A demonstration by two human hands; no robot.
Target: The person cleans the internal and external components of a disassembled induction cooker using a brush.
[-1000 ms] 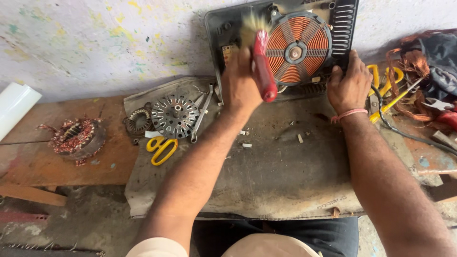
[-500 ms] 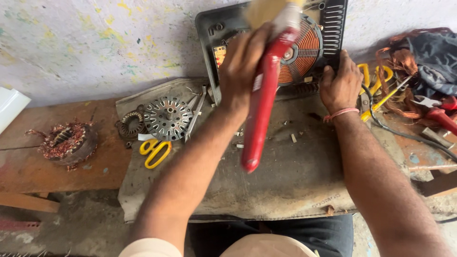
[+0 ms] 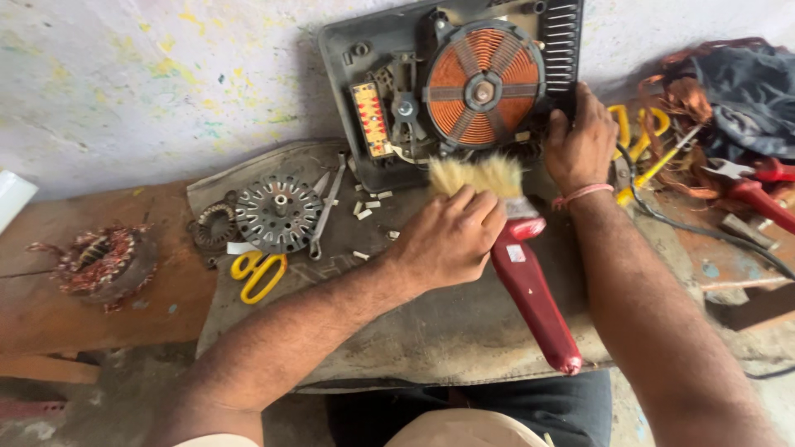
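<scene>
My left hand (image 3: 450,238) grips a paint brush (image 3: 527,273) with a red handle and pale bristles; the bristles lie on the dark cloth-covered bench just below an opened induction cooker (image 3: 451,87). The cooker leans against the wall, its orange copper coil (image 3: 482,91) and a circuit board exposed. My right hand (image 3: 580,145) holds the cooker's lower right edge, with a pink band at the wrist.
A round metal motor rotor (image 3: 277,213), a spanner (image 3: 325,207) and yellow scissors (image 3: 258,273) lie left of the cooker. A copper-wound stator (image 3: 101,261) sits on the wooden bench at far left. Red-handled pliers (image 3: 758,194), yellow-handled tools and tangled copper wire crowd the right.
My left hand has brought the brush down from the cooker's coil to the bench surface in front of it. My right hand stays on the cooker's edge.
</scene>
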